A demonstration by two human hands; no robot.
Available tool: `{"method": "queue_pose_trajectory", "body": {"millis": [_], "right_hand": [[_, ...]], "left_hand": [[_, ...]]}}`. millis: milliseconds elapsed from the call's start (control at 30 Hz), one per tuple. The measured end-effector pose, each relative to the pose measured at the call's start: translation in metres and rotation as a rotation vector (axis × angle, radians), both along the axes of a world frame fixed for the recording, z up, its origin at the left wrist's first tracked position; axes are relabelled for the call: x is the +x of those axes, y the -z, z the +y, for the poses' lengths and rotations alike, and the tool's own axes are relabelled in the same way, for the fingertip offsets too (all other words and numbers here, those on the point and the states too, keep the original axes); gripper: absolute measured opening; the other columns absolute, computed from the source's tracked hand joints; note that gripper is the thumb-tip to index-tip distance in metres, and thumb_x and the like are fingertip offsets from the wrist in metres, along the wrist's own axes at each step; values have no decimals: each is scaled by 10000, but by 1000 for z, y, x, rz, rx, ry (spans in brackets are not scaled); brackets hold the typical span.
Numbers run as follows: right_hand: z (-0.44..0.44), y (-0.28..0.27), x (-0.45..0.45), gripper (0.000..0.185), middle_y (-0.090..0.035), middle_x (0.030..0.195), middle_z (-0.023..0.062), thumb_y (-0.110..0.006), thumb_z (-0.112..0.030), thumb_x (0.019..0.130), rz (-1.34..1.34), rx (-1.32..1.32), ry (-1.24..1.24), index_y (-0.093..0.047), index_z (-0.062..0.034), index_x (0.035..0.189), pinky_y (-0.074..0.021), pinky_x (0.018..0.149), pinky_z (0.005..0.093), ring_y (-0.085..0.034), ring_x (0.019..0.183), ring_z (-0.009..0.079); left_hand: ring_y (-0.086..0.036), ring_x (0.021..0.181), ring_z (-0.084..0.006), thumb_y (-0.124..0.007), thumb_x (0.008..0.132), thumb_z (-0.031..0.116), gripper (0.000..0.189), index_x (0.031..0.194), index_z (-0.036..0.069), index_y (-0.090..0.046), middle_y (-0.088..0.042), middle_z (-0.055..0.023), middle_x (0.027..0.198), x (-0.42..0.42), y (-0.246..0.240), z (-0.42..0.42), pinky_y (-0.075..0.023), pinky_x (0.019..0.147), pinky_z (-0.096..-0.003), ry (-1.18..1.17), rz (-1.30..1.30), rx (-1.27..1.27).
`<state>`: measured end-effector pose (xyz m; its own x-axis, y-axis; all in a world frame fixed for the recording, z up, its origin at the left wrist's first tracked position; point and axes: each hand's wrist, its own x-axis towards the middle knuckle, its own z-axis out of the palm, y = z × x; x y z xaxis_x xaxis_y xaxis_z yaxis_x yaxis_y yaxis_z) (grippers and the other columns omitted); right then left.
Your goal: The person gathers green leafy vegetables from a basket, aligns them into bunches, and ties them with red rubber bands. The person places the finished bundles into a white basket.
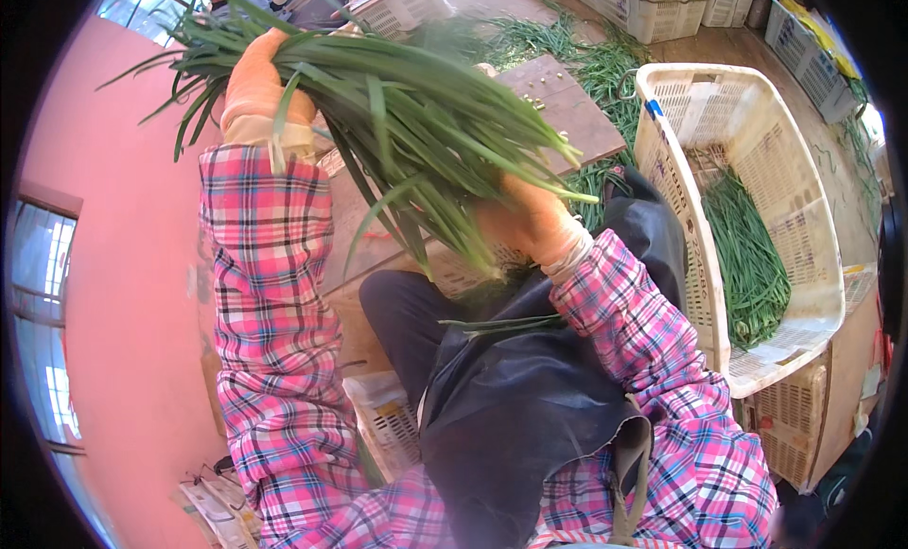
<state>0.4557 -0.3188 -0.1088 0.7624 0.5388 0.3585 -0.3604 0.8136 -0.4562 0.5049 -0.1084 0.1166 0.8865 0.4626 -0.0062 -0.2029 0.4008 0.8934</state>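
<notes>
A large bunch of long green leaf vegetables, like garlic chives, [404, 109] is held up in front of me, its pale ends pointing right. My left hand [266, 81], in an orange glove, is closed around its leafy part at the upper left. Under the stem ends is my right hand [528, 219], also gloved in orange; its fingers are blurred and partly hidden by the leaves, so their grip cannot be told. Loose leaves [504, 325] lie on the dark apron [518, 400] over my lap.
At my right stands a white plastic crate [716, 265] with green bundles [745, 265] inside. Small cut pieces lie on a wooden board [589, 127] ahead. Leaves litter the floor [610, 74]; more crates [667, 13] stand behind. A pink wall [128, 230] is at left.
</notes>
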Motion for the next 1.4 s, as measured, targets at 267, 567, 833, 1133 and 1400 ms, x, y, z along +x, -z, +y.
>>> {"method": "queue_pose_trajectory", "body": {"millis": [267, 567, 833, 1133, 1400], "right_hand": [[-14, 1, 18, 405, -613, 1171, 64, -650, -113, 871, -594, -694, 595, -537, -63, 1256, -485, 911, 381, -591, 1084, 227], [-78, -59, 10, 253, -701, 935, 116, -685, -91, 799, -612, -1366, 1087, -662, -24, 1041, -522, 755, 285, -668, 836, 151], [-65, -83, -6, 289, -684, 993, 105, -688, -116, 807, -257, -766, 309, -649, -6, 1071, -485, 848, 313, -614, 925, 161], [-66, -51, 8, 283, -641, 1101, 95, -603, -116, 909, 185, -412, 468, -596, -7, 1170, -540, 790, 303, -632, 933, 172], [-157, -35, 12, 241, -659, 968, 158, -645, -214, 823, -650, -2009, 535, -647, -62, 1010, -505, 780, 389, -623, 889, 350]], "left_hand": [[-571, 1092, -295, -411, 974, 128, 270, 1135, -39, -552, -599, -171, 1175, 13, 17, 68, -458, 980, -419, 56, 55, 929], [-616, 996, -306, -403, 954, 233, 308, 1069, 15, -587, -647, -150, 1086, -8, 6, 31, -499, 911, -461, -110, 45, 127], [-597, 1037, -316, -472, 905, 197, 270, 1053, 11, -600, -646, -158, 1092, 0, -1, 16, -480, 933, -469, -136, -26, 97], [-597, 962, -252, -559, 843, 179, 121, 869, 68, -600, -626, -96, 936, -6, -1, -1, -482, 905, -411, 151, -330, 95], [-565, 958, -175, -520, 944, 267, 175, 930, 97, -561, -596, 6, 897, -33, 11, 22, -490, 873, -401, 589, -628, -308]]}}
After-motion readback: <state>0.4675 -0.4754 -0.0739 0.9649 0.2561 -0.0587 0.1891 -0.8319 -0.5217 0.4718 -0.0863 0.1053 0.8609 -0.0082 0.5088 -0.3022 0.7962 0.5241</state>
